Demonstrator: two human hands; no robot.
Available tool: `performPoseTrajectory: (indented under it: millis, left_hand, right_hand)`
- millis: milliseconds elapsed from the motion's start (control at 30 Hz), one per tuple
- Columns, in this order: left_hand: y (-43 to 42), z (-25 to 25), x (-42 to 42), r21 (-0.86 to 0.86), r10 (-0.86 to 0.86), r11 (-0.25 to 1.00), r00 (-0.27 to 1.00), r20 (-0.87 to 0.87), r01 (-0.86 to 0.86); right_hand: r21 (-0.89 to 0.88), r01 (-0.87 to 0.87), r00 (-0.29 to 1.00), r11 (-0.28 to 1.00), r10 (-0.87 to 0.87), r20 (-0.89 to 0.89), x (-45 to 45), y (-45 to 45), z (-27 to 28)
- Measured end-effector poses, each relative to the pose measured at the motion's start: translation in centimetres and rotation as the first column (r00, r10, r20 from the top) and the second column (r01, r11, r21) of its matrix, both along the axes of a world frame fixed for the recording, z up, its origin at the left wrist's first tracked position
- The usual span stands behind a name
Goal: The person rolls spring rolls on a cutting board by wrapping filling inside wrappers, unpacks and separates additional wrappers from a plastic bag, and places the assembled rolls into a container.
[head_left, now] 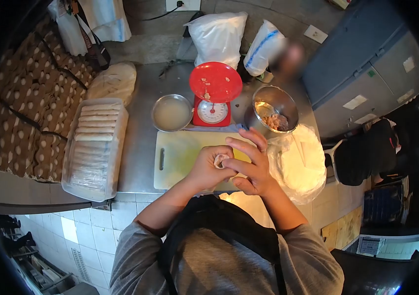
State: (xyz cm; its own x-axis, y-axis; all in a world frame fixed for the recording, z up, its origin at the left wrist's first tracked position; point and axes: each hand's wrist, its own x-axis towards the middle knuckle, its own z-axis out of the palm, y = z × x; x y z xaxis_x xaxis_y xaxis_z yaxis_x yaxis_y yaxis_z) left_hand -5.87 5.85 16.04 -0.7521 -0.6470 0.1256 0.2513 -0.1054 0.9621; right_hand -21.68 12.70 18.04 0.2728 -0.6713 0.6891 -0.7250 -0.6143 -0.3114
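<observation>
Over the cutting board, my left hand is closed around a small rolled wrapper, whose open end faces up with some filling inside. My right hand is beside it, its index finger touching the roll's end and the other fingers spread. Right of the board lies a stack of round pale wrappers in clear plastic. A steel bowl behind it holds minced filling. Behind the board are a red scale and a metal bowl of cloudy liquid.
At the left, a plastic container holds rows of finished rolls, beside stacked egg trays. White bags stand against the wall. A grey cabinet is at the right, with a chair below it.
</observation>
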Motion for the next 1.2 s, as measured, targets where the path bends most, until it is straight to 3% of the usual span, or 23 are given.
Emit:
performPoseTrajectory:
  millis: [100, 200, 233, 300, 400, 500, 600, 700, 800, 900, 1033, 1133, 1167, 1200]
  left_hand:
    - [0.5, -1.3, -1.2, -0.051, 0.083, 0.995, 0.997, 0.006, -0.082]
    - [0.0, -0.3, -0.9, -0.09, -0.047, 0.994, 0.995, 0.089, 0.055]
    - [-0.1, 0.2, -0.7, -0.085, -0.073, 0.993, 0.992, 0.102, 0.082]
    - [0.0, 1.2, -0.4, -0.071, -0.124, 0.988, 0.984, 0.128, 0.134]
    - [0.0, 1.9, -0.4, -0.077, -0.185, 0.978, 0.978, 0.1, 0.193]
    - [0.0, 1.6, -0.5, -0.004, -0.277, 0.961, 0.96, 0.043, 0.278]
    - [-0.8, 0.8, -1.2, -0.227, -0.234, 0.948, 0.972, -0.016, 0.224]
    - [-0.6, 1.1, -1.4, -0.176, -0.218, 0.959, 0.975, 0.051, 0.223]
    - [-0.1, 1.7, -1.6, -0.221, -0.052, 0.973, 0.993, 0.101, 0.074]
    - [0.1, 0.2, -1.8, -0.232, 0.086, 0.971, 0.99, 0.114, -0.058]
    - [-0.2, 0.1, -2.3, -0.442, 0.268, 0.869, 0.962, 0.041, -0.223]
    - [-0.7, -0.5, -2.4, -0.477, 0.373, 0.811, 0.928, -0.023, -0.338]
    - [-0.7, -0.3, -2.7, -0.448, 0.428, 0.798, 0.902, -0.05, -0.403]
    - [-0.6, -0.1, -2.8, -0.419, 0.481, 0.78, 0.874, -0.071, -0.464]
  right_hand:
    - [-0.011, 0.014, 0.96, 1.0, -0.017, -0.28, -0.3, -0.3, 1.8]
    - [0.08, -0.131, 0.987, 0.988, 0.122, 0.107, -1.1, -0.6, 0.4]
    - [0.116, -0.177, 0.941, 0.977, 0.133, 0.312, -1.1, -0.6, -0.1]
    - [0.159, -0.286, 0.73, 0.945, 0.107, 0.675, -1.0, -0.4, -0.9]
    - [0.198, -0.365, 0.775, 0.909, 0.179, 0.606, -0.8, -0.4, 0.1]
    - [0.156, -0.303, 0.929, 0.94, 0.256, 0.266, -1.8, -0.6, 1.6]
    - [0.087, -0.201, 0.979, 0.976, 0.204, -0.018, -2.0, -0.7, 2.6]
    - [0.151, -0.219, 0.975, 0.964, 0.209, 0.08, -2.7, -0.8, 2.5]
    - [0.272, -0.197, 0.947, 0.942, 0.111, 0.303, -1.5, -0.2, 1.9]
    - [0.154, 0.083, 0.991, 0.984, -0.065, -0.121, 0.1, 0.6, 2.8]
    - [0.128, 0.11, 0.975, 0.986, -0.082, -0.206, -0.1, 0.0, 2.5]
    - [0.192, -0.013, 0.979, 0.981, -0.027, 0.203, -0.7, 0.0, 1.3]
    - [0.174, -0.002, 0.971, 0.985, -0.04, 0.238, -0.6, 0.5, 1.2]
    - [0.159, 0.044, 0.987, 0.986, -0.067, 0.146, -0.1, 0.9, 1.1]
